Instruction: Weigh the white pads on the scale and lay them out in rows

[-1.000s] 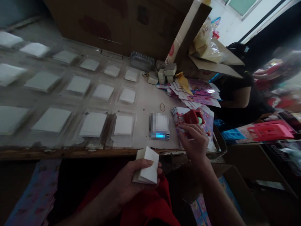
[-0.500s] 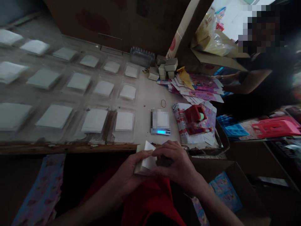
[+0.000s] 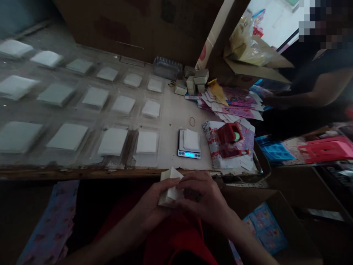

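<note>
A thick stack of white paper pieces (image 3: 167, 195) is gripped in my left hand (image 3: 154, 198), with the thumb across its top, just below the table's front edge. At the stack's right side, my right hand (image 3: 205, 193) has its bent fingers on the top sheets, which are partly lifted. Beyond my hands, a small digital scale (image 3: 180, 152) with a lit blue display carries a small pile of white sheets (image 3: 191, 140). To its left, rows of clear plastic trays (image 3: 156, 149) hold white paper stacks (image 3: 146, 142).
Right of the scale, a red tape dispenser (image 3: 228, 134) rests on printed packaging. Behind are small blocks (image 3: 200, 76), pink printed cards (image 3: 238, 105) and a rubber band (image 3: 192, 121). A person (image 3: 317, 88) is at the right, near an open cardboard box (image 3: 259, 68).
The top sheets of the held stack have shifted slightly under my right fingers. At the right, the other person has moved further right. The view has shifted a little.
</note>
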### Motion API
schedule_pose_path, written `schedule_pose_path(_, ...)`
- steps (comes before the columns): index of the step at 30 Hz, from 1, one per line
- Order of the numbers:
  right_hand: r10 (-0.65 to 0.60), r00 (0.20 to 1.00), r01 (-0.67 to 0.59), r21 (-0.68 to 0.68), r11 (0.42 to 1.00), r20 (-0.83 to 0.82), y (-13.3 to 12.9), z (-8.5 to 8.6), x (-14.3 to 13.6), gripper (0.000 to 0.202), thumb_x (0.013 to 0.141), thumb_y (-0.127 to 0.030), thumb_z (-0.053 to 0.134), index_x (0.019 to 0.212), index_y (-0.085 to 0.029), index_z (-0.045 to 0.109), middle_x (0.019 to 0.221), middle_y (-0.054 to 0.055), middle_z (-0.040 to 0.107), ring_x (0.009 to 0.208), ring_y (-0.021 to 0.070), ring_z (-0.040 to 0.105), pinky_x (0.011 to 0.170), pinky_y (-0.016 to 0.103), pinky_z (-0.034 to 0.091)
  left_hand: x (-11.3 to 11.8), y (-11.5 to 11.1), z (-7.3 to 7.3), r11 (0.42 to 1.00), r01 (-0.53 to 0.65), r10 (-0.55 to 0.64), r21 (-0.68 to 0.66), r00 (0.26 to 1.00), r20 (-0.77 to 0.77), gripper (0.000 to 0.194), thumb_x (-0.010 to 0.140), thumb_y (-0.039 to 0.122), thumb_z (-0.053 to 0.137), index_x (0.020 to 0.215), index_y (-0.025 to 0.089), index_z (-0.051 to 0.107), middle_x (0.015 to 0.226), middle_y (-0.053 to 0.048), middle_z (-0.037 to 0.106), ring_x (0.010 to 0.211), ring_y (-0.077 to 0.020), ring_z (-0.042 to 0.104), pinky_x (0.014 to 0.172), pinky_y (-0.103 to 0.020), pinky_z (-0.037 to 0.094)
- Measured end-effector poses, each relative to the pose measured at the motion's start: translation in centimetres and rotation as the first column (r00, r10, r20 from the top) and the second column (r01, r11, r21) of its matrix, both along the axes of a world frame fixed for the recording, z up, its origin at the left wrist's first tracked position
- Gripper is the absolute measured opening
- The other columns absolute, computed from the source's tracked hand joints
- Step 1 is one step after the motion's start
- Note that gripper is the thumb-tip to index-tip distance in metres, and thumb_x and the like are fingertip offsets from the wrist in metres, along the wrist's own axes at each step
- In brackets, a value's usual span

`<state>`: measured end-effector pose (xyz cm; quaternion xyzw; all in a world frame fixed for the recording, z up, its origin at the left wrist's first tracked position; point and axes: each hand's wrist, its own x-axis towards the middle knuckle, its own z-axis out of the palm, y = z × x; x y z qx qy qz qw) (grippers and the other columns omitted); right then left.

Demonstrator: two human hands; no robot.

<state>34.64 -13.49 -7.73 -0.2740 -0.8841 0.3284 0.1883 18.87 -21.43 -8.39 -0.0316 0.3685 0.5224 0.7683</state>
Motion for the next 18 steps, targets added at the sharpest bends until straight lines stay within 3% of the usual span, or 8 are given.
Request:
schedule_pose_path(3,0.025,1.000,-0.025,-0.019,1.000,0.006,0.7,0.2,0.4,0.027,0.068,-0.030,0.086,0.093,-0.028,0.074,0.097,0.001,0.075,0.091,0.0210,0.068,0.083,0.035,0.047,-0.1,-0.9,0.4,1.000,0.002,-0.001,0.007,0.988,-0.154,0.026,0.063,0.018,0.082,0.088,0.019,0.075,0.098,-0.006,0.074,0.101,-0.0272,0.065,0.084,-0.030,0.049)
schedule_pose_path(5,-0.025,1.000,0.025,0.003,1.000,-0.009,2.7,0.1,0.5,0.020,0.075,-0.031,0.081,0.094,-0.026,0.074,0.093,0.002,0.075,0.087,0.0199,0.068,0.079,0.033,0.050,0.1,-1.3,0.3,1.000,0.000,0.003,0.016,0.979,-0.202,0.040,0.058,0.011,0.084,0.096,0.019,0.074,0.103,-0.006,0.074,0.101,-0.0265,0.065,0.086,-0.030,0.049)
schedule_pose_path(7,-0.137,0.990,0.138,0.113,0.984,-0.014,5.7,-0.2,0.3,0.010,0.083,-0.028,0.072,0.092,-0.024,0.074,0.090,0.004,0.074,0.085,0.0198,0.068,0.077,0.033,0.051,0.3,-1.3,0.0,1.000,0.009,-0.007,0.013,0.983,-0.184,0.043,0.056,0.010,0.085,0.097,0.019,0.073,0.099,-0.007,0.074,0.097,-0.0269,0.067,0.086,-0.033,0.050)
schedule_pose_path(9,-0.211,0.976,0.190,0.272,0.943,0.052,9.2,-0.8,-0.2,0.008,0.085,-0.025,0.069,0.089,-0.023,0.075,0.087,0.005,0.074,0.084,0.0205,0.068,0.078,0.033,0.050,0.4,-1.1,-0.3,1.000,0.020,-0.022,-0.022,0.996,-0.088,0.034,0.061,0.018,0.084,0.093,0.018,0.072,0.094,-0.008,0.074,0.093,-0.0274,0.068,0.085,-0.036,0.052)
schedule_pose_path(13,-0.161,0.939,0.014,0.436,0.900,0.303,14.0,-1.6,-1.9,0.010,0.082,-0.025,0.072,0.090,-0.021,0.076,0.087,0.005,0.074,0.083,0.0206,0.066,0.076,0.033,0.047,0.0,-0.6,-0.1,0.993,0.017,-0.001,-0.119,0.990,0.138,0.026,0.071,0.031,0.077,0.090,0.014,0.070,0.097,-0.013,0.074,0.092,-0.0254,0.069,0.084,-0.035,0.053)
schedule_pose_path(18,-0.061,0.886,-0.201,0.501,0.842,0.460,14.7,-1.8,-3.1,0.011,0.081,-0.030,0.072,0.089,-0.022,0.075,0.087,0.005,0.074,0.087,0.0233,0.063,0.079,0.037,0.040,-1.4,-0.3,0.6,0.991,-0.017,0.036,-0.132,0.989,0.144,0.025,0.073,0.027,0.075,0.092,0.011,0.072,0.097,-0.013,0.075,0.090,-0.0238,0.070,0.083,-0.033,0.053)
